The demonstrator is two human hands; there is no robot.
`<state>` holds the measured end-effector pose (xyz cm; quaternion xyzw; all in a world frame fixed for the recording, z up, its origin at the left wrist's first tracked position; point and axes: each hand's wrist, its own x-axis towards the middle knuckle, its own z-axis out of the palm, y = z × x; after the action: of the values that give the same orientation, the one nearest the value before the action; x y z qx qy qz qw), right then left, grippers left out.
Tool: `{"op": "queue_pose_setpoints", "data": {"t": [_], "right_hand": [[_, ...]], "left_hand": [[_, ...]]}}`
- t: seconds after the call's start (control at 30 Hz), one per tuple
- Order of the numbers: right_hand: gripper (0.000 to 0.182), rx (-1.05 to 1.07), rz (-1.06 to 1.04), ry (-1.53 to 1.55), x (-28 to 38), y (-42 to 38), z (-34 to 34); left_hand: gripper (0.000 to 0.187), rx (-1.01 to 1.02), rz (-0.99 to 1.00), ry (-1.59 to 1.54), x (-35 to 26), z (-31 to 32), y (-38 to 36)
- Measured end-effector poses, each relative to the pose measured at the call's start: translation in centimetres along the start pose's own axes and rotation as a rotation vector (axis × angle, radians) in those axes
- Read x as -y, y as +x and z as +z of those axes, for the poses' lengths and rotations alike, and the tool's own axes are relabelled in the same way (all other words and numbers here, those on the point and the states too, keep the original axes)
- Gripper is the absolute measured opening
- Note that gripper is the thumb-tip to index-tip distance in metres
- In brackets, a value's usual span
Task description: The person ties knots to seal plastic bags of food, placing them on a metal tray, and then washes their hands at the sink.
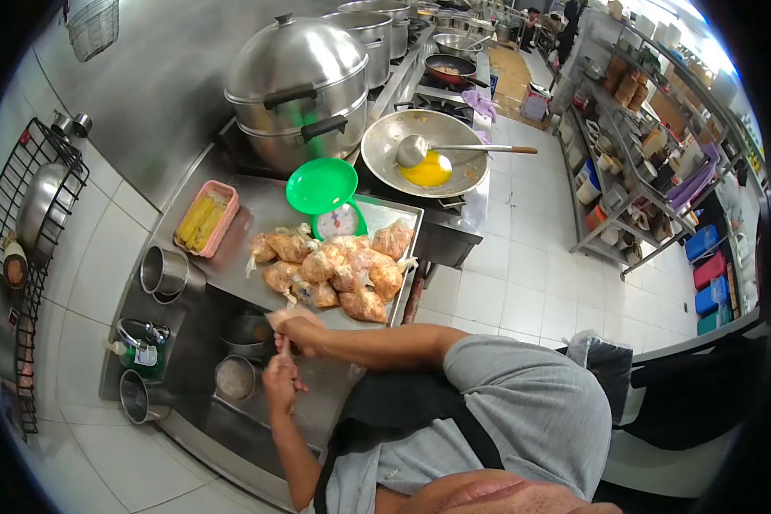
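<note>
My right hand [298, 337] is closed beside the near edge of the metal tray, slightly blurred. Just below it in the view, my left hand [281, 382] has its fingers pressed together around something narrow and pale between the hands; what it is stays unclear. Several knotted clear plastic bags of orange-brown food [344, 264] lie piled on the tray [356, 319]. Behind them stands a green scale [337, 221] with a round green pan [321, 186]. Under my hands, a metal pot [235, 378] sits in the sink area.
A pink basket [207, 219] holds yellow packets. A large lidded steamer [297, 90] stands near a wok [424, 154] with a ladle and yellow liquid. Metal cups [164, 270] and a green bottle [149, 360] are by the tap. Storage shelving [634, 154] stands across the aisle.
</note>
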<state>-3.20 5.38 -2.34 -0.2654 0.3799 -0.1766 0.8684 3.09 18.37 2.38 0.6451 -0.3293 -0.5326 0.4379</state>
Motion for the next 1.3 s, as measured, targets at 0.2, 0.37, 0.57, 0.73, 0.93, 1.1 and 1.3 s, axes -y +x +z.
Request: {"op": "queue_pose_setpoints", "data": {"t": [0.2, 0.37, 0.57, 0.73, 0.93, 1.1, 1.3], "right_hand": [[0.025, 0.257, -0.943, -1.125, 5.6, -5.0, -0.1], [0.027, 0.322, -0.979, -1.616, 8.3, -6.2, -3.1], [0.019, 0.414, -0.808, -1.668, 11.4, -5.5, -10.5], [0.013, 0.017, 0.240, -0.364, 10.5, -5.3, -13.2], [0.019, -0.156, 0.178, -0.575, 10.3, -5.4, -11.9], [0.020, -0.095, -0.097, -0.982, 10.4, -7.1, -11.2], [0.021, -0.185, -0.398, -1.330, 9.6, -7.4, -12.3]], "left_hand": [[0.016, 0.175, 0.076, -0.589, 1.5, -4.8, 5.0], [0.012, 0.258, 0.234, 0.157, -7.3, -3.8, 7.9], [0.008, 0.084, 0.216, -0.043, -3.4, 5.7, 11.9], [0.016, -0.138, 0.852, 0.339, -1.3, 9.2, 9.5], [0.019, -0.103, 0.962, 0.415, -0.3, 8.7, 9.3], [0.016, -0.195, 1.242, 0.399, -1.1, 8.5, 10.7], [0.017, -0.194, 1.153, 0.497, -0.7, 8.9, 12.8]]}}
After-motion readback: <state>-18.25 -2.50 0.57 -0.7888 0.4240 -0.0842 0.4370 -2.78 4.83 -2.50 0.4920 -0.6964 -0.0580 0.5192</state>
